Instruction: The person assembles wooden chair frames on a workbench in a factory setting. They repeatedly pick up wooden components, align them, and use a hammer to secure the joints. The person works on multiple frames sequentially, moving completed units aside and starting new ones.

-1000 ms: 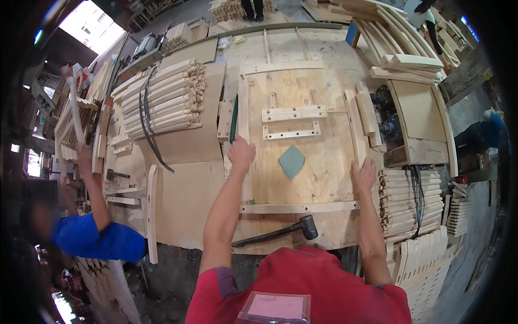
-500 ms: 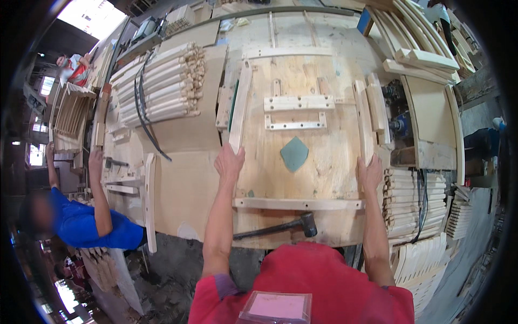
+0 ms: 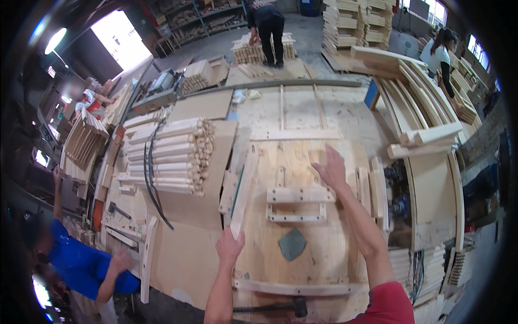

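On plywood jig board [image 3: 324,254]: left hand [image 3: 229,247] grips pale slat [image 3: 244,189] end; right hand [image 3: 330,168] open, flat, empty.

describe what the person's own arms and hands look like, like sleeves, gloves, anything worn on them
Both forearms are bare. The left hand and right hand wear no gloves, and no watch or ring can be made out. A red short sleeve covers the right upper arm; the left sleeve is out of view.
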Demonstrator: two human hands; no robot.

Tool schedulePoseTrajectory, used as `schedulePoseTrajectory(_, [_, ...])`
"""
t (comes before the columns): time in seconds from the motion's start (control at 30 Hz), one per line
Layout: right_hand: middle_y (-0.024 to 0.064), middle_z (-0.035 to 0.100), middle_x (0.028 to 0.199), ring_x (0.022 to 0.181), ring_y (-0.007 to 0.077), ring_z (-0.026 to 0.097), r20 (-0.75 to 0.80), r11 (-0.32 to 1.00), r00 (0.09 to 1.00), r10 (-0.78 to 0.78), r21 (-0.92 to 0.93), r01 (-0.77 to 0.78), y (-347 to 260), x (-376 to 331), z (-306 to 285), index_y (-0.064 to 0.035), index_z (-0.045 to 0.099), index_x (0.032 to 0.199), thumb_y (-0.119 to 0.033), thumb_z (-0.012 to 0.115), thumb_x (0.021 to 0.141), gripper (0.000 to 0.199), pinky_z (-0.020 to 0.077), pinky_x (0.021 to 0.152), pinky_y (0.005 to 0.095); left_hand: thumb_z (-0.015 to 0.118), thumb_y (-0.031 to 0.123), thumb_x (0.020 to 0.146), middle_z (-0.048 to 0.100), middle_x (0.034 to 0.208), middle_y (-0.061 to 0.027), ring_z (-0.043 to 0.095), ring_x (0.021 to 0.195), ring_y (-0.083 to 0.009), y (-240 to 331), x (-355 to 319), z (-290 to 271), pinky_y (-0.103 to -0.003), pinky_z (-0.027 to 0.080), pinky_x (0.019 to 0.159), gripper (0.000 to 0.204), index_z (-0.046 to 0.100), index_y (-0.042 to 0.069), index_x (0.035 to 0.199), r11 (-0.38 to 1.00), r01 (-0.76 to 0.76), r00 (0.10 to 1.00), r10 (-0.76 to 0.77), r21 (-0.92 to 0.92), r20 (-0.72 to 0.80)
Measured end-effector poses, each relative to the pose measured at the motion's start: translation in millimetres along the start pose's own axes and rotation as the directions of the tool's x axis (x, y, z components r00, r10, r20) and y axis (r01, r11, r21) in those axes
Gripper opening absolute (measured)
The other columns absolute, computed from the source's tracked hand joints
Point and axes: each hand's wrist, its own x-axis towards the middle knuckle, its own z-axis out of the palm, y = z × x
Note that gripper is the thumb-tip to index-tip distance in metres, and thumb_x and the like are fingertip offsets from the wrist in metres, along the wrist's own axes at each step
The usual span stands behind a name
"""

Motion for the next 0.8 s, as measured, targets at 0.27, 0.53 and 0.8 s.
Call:
schedulePoseTrajectory(0.27, [0.0172,0.065,0.133,0.124,0.0344,0.061,0.720,0.942,0.683,0.126,-0.302,0.145,10,178,98,-0.0077,0.054,0.138,-0.055,0.077,0.080,0.078,0.0459,0.105,0.0492,0.070,0.047,0.086,0.069,0.100,-0.0259,0.067,0.089,-0.0479,-16,2,18,-0.059,0.051,0.079,0.050,0.058,0.002,0.106,1.000,-0.010,1.000,0.009,-0.029,-0.023])
schedulePoseTrajectory(0.53, [0.0154,0.068,0.110,0.105,0.0361,0.066,0.499,0.956,0.856,-0.133,-0.164,0.244,24,167,101,-0.0043,0.071,0.105,-0.048,0.077,0.084,0.049,0.0535,0.088,0.0493,0.074,0.042,0.085,0.069,0.096,-0.0258,0.066,0.084,-0.0493,-17,-2,23,-0.058,0.052,0.072,0.048,0.057,0.002,0.106,0.999,-0.053,0.998,0.053,-0.006,-0.044])
schedulePoseTrajectory(0.8, [0.0190,0.071,0.101,0.093,0.0367,0.066,0.582,0.929,0.806,-0.107,0.347,-0.128,5,142,-2,-0.0051,0.074,0.108,-0.036,0.068,0.093,0.034,0.0534,0.084,0.0426,0.072,0.043,0.085,0.068,0.093,-0.0263,0.066,0.081,-0.0496,-22,-6,13,-0.059,0.051,0.070,0.048,0.056,0.002,0.104,0.999,0.003,0.999,-0.001,0.047,-0.036])
